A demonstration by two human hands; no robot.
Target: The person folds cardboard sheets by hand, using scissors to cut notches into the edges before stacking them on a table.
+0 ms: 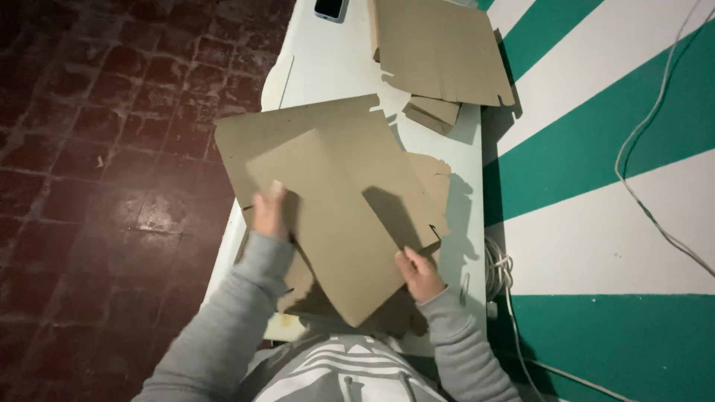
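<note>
I am looking down at a narrow white table (328, 71) that runs away from me, with dark red floor tiles (97, 149) on my left and a green-and-white striped wall (596, 149) on my right. My two hands hold a flat brown cardboard box blank (335, 193) over the near half of the table. Its long axis runs diagonally, from a pointed corner near my chest up and away toward the far left. My left hand (269, 212) is closed on the blank's left edge, fingers curled over the card. My right hand (419, 273) pinches the lower right edge, thumb on top. A folded panel of the blank stands raised between my hands and throws a shadow across it. More flat cardboard (439, 52) lies stacked at the far end of the table, touching the wall side. A dark phone (330, 9) rests at the far edge. White cables (655, 119) hang down the wall. My sleeves are grey.
</note>
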